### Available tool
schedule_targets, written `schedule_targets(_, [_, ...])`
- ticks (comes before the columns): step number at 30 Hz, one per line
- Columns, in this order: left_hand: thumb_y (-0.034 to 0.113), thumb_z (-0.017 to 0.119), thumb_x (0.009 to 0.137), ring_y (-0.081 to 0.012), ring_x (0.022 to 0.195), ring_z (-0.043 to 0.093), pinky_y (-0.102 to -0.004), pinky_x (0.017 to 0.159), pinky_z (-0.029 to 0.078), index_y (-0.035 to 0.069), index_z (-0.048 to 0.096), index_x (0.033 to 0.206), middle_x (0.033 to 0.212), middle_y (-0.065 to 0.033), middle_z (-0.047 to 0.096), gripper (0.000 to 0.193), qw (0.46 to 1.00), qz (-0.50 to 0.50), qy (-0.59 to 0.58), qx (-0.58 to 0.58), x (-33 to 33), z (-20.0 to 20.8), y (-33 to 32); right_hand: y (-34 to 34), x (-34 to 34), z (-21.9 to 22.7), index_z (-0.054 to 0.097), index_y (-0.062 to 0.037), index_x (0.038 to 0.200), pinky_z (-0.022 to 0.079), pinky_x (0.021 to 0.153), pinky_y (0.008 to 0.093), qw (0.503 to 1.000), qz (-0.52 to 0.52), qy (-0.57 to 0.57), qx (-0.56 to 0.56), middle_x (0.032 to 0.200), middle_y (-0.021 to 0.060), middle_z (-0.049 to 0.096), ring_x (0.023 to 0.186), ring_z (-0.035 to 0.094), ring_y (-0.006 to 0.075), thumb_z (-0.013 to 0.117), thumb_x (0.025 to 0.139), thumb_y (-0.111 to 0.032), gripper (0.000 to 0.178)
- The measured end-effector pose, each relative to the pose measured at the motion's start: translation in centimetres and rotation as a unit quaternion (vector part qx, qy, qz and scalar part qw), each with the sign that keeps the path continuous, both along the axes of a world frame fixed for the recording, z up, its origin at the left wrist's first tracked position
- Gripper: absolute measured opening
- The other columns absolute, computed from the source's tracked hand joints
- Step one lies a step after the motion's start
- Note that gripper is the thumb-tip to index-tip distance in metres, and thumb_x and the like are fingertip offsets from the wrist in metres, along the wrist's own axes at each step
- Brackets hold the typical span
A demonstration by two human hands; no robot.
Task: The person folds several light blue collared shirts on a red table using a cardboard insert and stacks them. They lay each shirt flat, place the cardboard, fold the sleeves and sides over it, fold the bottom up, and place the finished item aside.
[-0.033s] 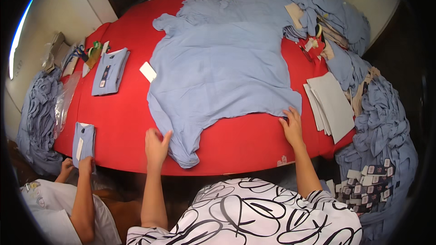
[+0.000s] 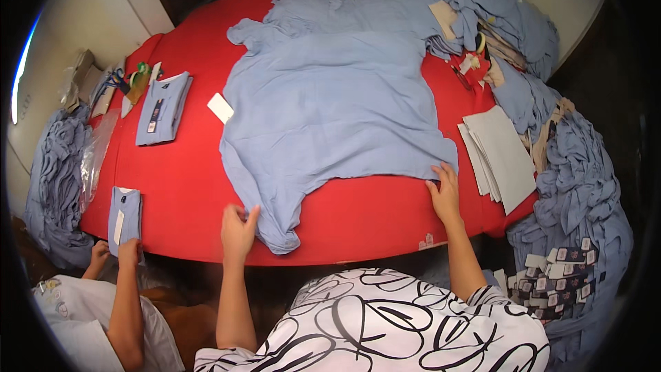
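Note:
A light blue shirt (image 2: 330, 103) lies spread out on the red-covered table (image 2: 372, 213). My left hand (image 2: 239, 238) is beside the shirt's lower left sleeve end, fingers lightly bent and thumb apart, with nothing seen in it. At the lower right corner of the cloth, my right hand (image 2: 445, 198) holds the edge between thumb and fingers. A white tag (image 2: 220, 107) sticks out at the shirt's left side.
At left, another person's hands (image 2: 129, 251) hold a small folded blue garment (image 2: 125, 217). Beyond it lies a folded shirt (image 2: 164, 110). Grey boards (image 2: 499, 158) are stacked at right, beside heaped blue garments (image 2: 582, 172). Dark labels and tags (image 2: 561, 275) lie at lower right.
The fingers of my left hand have bent a little more. My right hand stays at the shirt's corner, and the view has shifted slightly.

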State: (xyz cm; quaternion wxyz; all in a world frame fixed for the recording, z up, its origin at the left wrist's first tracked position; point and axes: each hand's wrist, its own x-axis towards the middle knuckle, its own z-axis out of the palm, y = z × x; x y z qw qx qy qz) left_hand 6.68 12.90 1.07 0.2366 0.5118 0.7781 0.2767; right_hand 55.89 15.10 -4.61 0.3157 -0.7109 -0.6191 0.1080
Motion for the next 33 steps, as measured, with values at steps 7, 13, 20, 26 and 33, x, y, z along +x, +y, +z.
schedule_targets(7, [0.025,0.073,0.087,-0.0289,0.099,0.059,-0.0389,0.085,0.047,-0.003,0.058,0.105,0.107,-0.0174,0.063,0.037,0.956,-0.166,0.143,0.194,4.8,-1.5,-3.4,0.0,1.7,0.3,0.065,-0.0016,0.103,0.043,0.094,0.0442,0.991,-0.028,-0.041,0.127,0.109,0.0154,0.062,0.108,0.056,0.0347,0.065,0.088,-0.008,0.016])
schedule_targets(13, [0.012,0.057,0.099,-0.0061,0.078,0.056,-0.0237,0.069,0.047,0.002,0.058,0.102,0.092,-0.0004,0.063,0.010,0.880,0.029,-0.460,0.115,-1.0,4.6,-7.7,-4.5,5.0,8.7,0.063,0.0028,0.093,0.047,0.076,0.0410,0.994,0.061,0.037,-0.083,0.088,0.0170,0.063,0.084,0.062,0.0326,0.062,0.087,-0.009,0.013])
schedule_targets(20, [0.030,0.062,0.096,-0.0327,0.090,0.068,-0.0390,0.084,0.051,0.000,0.068,0.103,0.093,-0.0165,0.070,0.032,0.985,-0.037,0.062,-0.154,-3.6,6.8,-10.2,-5.5,6.3,12.9,0.065,-0.0025,0.121,0.043,0.102,0.0411,0.961,0.138,-0.076,-0.228,0.127,0.0184,0.059,0.120,0.053,0.0365,0.070,0.084,-0.018,0.041])
schedule_targets(26, [0.021,0.060,0.096,-0.0364,0.133,0.044,-0.0452,0.110,0.035,0.005,0.056,0.132,0.141,-0.0179,0.051,0.040,0.962,-0.072,0.165,0.203,0.2,-2.0,2.7,5.5,-0.4,1.6,0.052,-0.0051,0.139,0.031,0.115,0.0467,0.992,0.037,-0.112,0.044,0.151,0.0206,0.039,0.140,0.037,0.0355,0.063,0.094,-0.026,0.051])
schedule_targets(33, [0.044,0.056,0.096,-0.0366,0.148,0.022,-0.0544,0.120,0.012,0.012,0.040,0.151,0.159,-0.0164,0.029,0.066,0.953,-0.042,0.294,0.065,-0.9,-6.2,1.1,2.6,0.6,-0.7,0.049,-0.0095,0.143,0.022,0.118,0.0503,0.973,0.018,-0.230,0.011,0.153,0.0192,0.037,0.144,0.031,0.0366,0.059,0.096,-0.030,0.052])
